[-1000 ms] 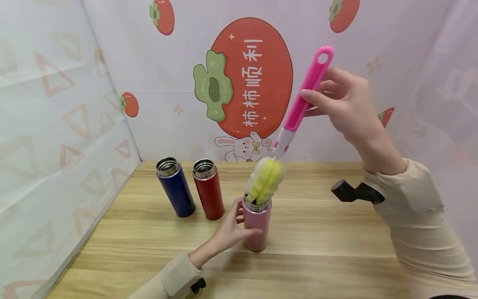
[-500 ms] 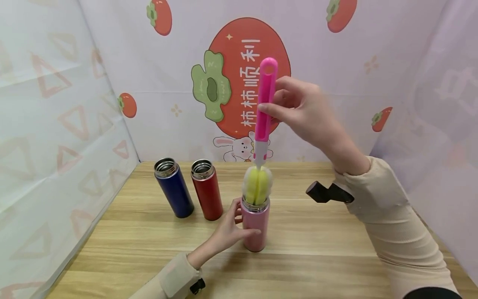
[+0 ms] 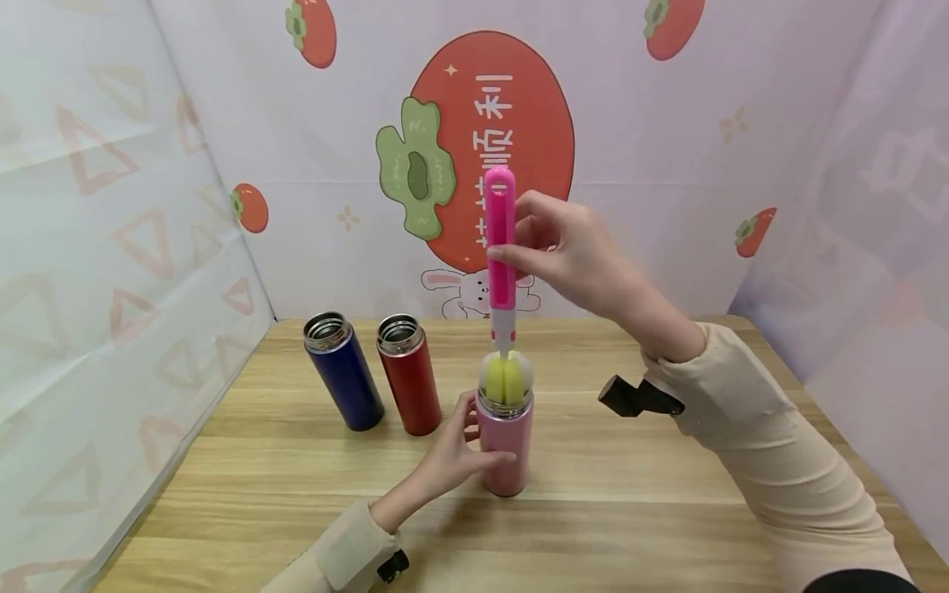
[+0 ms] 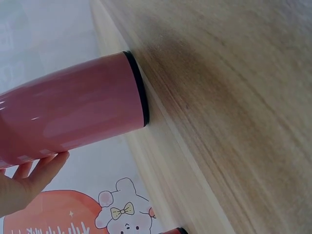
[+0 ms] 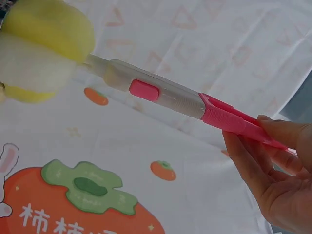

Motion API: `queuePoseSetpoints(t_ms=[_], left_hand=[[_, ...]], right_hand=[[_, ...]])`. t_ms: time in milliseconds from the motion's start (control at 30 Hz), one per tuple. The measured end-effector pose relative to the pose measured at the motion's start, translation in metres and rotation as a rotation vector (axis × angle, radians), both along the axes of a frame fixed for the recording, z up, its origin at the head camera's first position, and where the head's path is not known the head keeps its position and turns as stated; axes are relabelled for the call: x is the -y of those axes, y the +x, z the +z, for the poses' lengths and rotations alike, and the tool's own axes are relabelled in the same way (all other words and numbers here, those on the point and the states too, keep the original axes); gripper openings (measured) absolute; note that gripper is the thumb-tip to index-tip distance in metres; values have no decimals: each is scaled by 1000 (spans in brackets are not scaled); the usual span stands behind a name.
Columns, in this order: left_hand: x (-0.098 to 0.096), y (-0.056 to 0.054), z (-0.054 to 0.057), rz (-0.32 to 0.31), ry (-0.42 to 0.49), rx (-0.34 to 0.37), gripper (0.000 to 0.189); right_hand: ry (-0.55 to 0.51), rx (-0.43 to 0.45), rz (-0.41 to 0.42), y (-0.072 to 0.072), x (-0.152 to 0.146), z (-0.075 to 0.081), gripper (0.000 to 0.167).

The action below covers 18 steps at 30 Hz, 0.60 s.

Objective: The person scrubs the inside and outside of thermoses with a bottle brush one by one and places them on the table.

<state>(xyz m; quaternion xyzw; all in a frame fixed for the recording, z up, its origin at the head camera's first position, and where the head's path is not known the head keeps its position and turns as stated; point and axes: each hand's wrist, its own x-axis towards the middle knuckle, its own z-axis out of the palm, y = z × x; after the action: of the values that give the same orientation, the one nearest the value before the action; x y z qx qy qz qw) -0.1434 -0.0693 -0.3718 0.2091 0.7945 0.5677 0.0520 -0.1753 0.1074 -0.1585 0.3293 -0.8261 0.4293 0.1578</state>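
Observation:
A pink bottle (image 3: 506, 441) stands upright and lidless on the wooden table. My left hand (image 3: 448, 457) grips it around the body, thumb across the front; in the left wrist view the bottle (image 4: 78, 105) rests with its dark base on the wood. Above it, my right hand (image 3: 571, 251) pinches the pink handle of a bottle brush (image 3: 501, 231) between thumb and fingers. The brush points straight down, its yellow and white sponge head partly inside the bottle's mouth. In the right wrist view the sponge (image 5: 46, 48) is at the upper left, the hand (image 5: 278, 165) at the lower right.
A blue bottle (image 3: 345, 375) and a red bottle (image 3: 410, 379), both lidless and upright, stand to the left of the pink one. Behind the table hangs a printed white cloth (image 3: 326, 156), with more cloth along both sides.
My right hand has moved left and down, turning the brush from tilted to upright. The sponge has sunk lower into the pink bottle's mouth. My left hand keeps its grip.

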Motion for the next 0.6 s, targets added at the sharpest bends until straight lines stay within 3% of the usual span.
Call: queuePoseSetpoints(t_ms=[167,267,400,600], left_hand=[[0,-3,-4,6,6,13,73],[0,-4,-5,11,7,12,73],[1,-2,-2,11,-5,18,73],[1,0,3,14,-30,10,72]], right_hand=[[-15,7,34,0,-1,-8,22],[29,-8,32,0,-2,-11,23],[69,-39,37,2,0,-18,23],[43,-84,60,5,1,-29,23]])
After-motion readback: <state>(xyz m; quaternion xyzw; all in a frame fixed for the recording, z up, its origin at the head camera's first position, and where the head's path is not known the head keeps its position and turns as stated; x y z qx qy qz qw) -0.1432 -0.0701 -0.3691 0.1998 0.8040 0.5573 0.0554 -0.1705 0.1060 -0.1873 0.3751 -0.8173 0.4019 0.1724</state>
